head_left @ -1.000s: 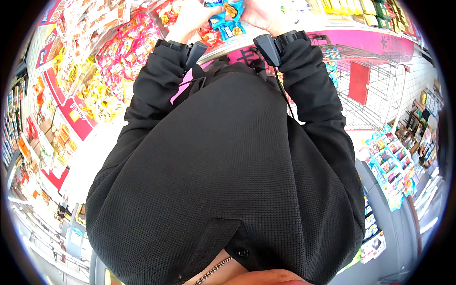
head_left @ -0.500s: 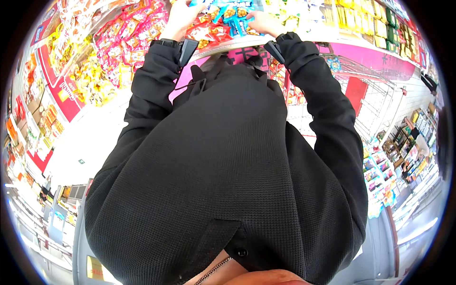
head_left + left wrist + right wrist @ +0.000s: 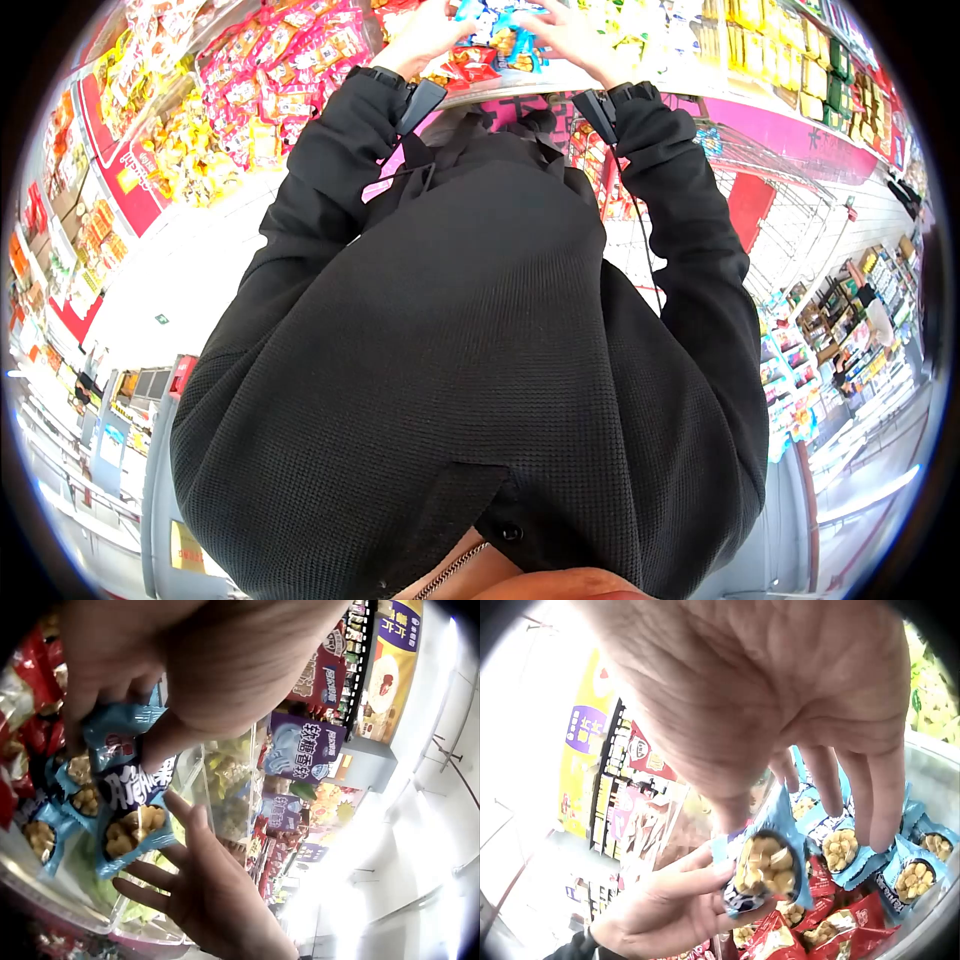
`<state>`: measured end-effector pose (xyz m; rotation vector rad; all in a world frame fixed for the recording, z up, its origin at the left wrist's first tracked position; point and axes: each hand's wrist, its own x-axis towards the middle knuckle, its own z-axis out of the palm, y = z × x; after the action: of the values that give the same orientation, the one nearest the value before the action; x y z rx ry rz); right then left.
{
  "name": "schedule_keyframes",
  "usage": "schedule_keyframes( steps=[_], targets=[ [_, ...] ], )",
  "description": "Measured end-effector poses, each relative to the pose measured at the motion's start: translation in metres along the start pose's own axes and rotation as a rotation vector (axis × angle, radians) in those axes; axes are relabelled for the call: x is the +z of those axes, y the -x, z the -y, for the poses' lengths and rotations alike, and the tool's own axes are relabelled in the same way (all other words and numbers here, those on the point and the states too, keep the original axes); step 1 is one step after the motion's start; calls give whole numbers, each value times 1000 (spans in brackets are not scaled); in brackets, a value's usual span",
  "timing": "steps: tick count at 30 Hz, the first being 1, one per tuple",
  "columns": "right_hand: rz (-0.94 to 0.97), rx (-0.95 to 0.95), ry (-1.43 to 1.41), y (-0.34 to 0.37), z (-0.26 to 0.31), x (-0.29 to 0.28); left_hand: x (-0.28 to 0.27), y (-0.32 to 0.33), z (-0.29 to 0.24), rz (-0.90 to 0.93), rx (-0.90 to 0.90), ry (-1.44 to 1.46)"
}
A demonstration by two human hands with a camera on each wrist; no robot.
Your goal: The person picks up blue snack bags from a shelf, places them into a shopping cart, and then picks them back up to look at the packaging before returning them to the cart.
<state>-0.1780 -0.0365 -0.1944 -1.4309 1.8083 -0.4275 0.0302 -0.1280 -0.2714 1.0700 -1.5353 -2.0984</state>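
Observation:
My left hand point(image 3: 428, 38) pinches a blue snack packet point(image 3: 135, 817) between thumb and fingers, above the bin. The packet shows a picture of tan nuts or crunchy pieces, with white lettering on a dark band. Just beside it my right hand point(image 3: 582, 45) has its fingers spread, its thumb close to the packet's edge. In the right wrist view, those fingers reach down over more blue packets point(image 3: 840, 847) lying in the bin. Red packets point(image 3: 851, 926) of a similar kind lie right beside the blue ones.
Clear plastic walls point(image 3: 934, 754) divide the bins. Pink packets point(image 3: 290, 60) and yellow packets point(image 3: 185, 150) fill bins to the left. A wire shopping cart point(image 3: 790, 215) stands at the right, below the shelf's pink front point(image 3: 775, 130).
One second ago both hands were together at a blue packet. They then parted, the right hand reaching to the blue packets in the bin. Now the left hand is further right, nearer the right hand.

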Motion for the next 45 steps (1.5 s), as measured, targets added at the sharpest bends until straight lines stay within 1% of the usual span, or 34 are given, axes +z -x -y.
schedule_keyframes(
  steps=[1, 2, 3, 4, 5, 6, 7, 8, 9, 10, 11, 12, 15, 16, 17, 19, 20, 21, 23, 25, 26, 29, 30, 32, 33, 34, 35, 37, 38, 39, 40, 42, 43, 45],
  targets=[
    [53, -56, -47, 4, 7, -6, 7, 3, -9, 16, -70, -95],
    [12, -126, -117, -2, -5, 2, 13, 6, -22, 33, -140, -191],
    [75, -27, -95, -2, -18, 5, 18, 8, -29, 48, -212, -288],
    [138, 67, -74, -3, -16, 0, 16, 1, -10, 62, -143, -383],
    [200, 160, -54, -4, -15, -3, 11, -4, 1, 77, -126, -376],
    [0, -134, 105, -10, -54, 23, 6, -8, 12, 91, -113, -367],
    [12, -118, 162, -17, -74, 32, 3, -10, 16, 103, -99, -357],
    [26, -101, 216, -21, -85, 37, 3, -10, -16, 175, -294, -392],
    [42, -82, 267, -21, -95, 44, 1, -10, -7, 144, -206, -346],
    [174, 85, 258, -20, -69, 37, 1, -8, -3, 109, -117, -300],
    [174, 84, 313, -23, -72, 45, 0, -8, 0, 74, -24, -255],
    [175, 84, 367, -26, -78, 56, -1, -7, 3, 49, -46, -343],
    [166, 104, 478, -31, -79, 70, -3, -6, -10, 163, -87, -454],
    [165, 124, 499, -26, -68, 66, -4, -8, 4, 199, 0, -505],
    [165, 146, 522, -23, -64, 64, 5, -2, -13, 257, 13, -642],
    [73, 39, 539, -16, -81, 71, 25, 6, -42, 369, 49, -912],
    [13, -29, 516, -12, -84, 72, 28, 1, -27, 408, 163, -1004],
    [-48, -97, 493, -10, -87, 72, 33, -2, -19, 455, 161, -1010],
    [23, -177, 470, -7, -79, 56, 53, -3, -35, 596, 26, -1198],
    [83, -284, 505, -4, -73, 43, 62, -11, -28, 701, 7, -1269],
    [194, -210, 484, -4, -68, 43, 66, -13, -22, 758, -4, -1306],
    [312, -35, 437, -1, -61, 49, 79, -20, -13, 797, -68, -1298],
    [306, 18, 387, 1, -59, 50, 79, -20, -11, 788, -66, -1246],
    [383, 11, 458, 6, -30, 25, 77, -25, 7, 825, -81, -1317],
    [421, 4, 500, 9, -26, 15, 76, -29, 13, 836, -82, -1351],
    [257, -165, 452, -5, -43, 28, 77, -30, 9, 938, -54, -1368],
    [92, -199, 306, -1, -75, 29, 77, -33, 12, 962, -53, -1407],
    [20, -13, -277, 34, -66, -23, 76, -39, 22, 1006, -51, -1491],
    [-129, -33, -271, 55, -65, -38, 73, -39, 22, 992, -94, -1436],
    [-280, -51, -262, 76, -68, -49, 84, -31, -8, 956, -220, -1380],
    [-396, -9, -337, 98, -78, -55, 95, -22, -38, 909, -341, -1326],
    [-497, 115, -625, 148, -91, -70, 61, -38, 9, 820, -7, -1250],
    [-556, 190, -592, 175, -94, -78, 62, -38, -4, 766, 10, -1186],
    [-699, 213, -922, 221, -126, -70, 73, -31, -50, 680, 173, -1249]
  ],
)
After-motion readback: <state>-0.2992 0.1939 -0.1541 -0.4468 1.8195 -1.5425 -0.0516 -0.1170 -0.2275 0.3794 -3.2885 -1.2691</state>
